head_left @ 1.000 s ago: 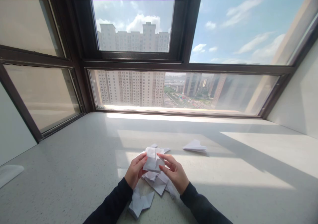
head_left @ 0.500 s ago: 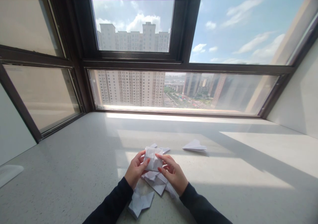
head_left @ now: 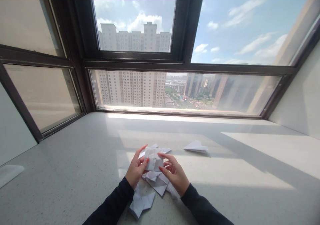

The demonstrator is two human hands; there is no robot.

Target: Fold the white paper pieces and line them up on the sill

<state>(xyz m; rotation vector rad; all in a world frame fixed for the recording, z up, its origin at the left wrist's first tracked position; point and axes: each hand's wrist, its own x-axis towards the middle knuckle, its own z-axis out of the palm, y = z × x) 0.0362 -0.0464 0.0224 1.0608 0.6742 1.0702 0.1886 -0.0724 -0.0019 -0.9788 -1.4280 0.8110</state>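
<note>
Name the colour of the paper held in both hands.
The folded paper is white; head view.

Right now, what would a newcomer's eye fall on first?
Probably the dark window frame across the top, tall buildings beyond. Next, low center, the folded white paper held between left hand and right hand, with more folded pieces nearby. A plane-shaped paper lies apart at right.

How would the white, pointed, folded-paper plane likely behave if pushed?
The white, pointed, folded-paper plane would probably slide easily, being thin paper on a glossy, pale, speckled sill. Its layered folds suggest some stiffness, though thin edges may bend.
</note>
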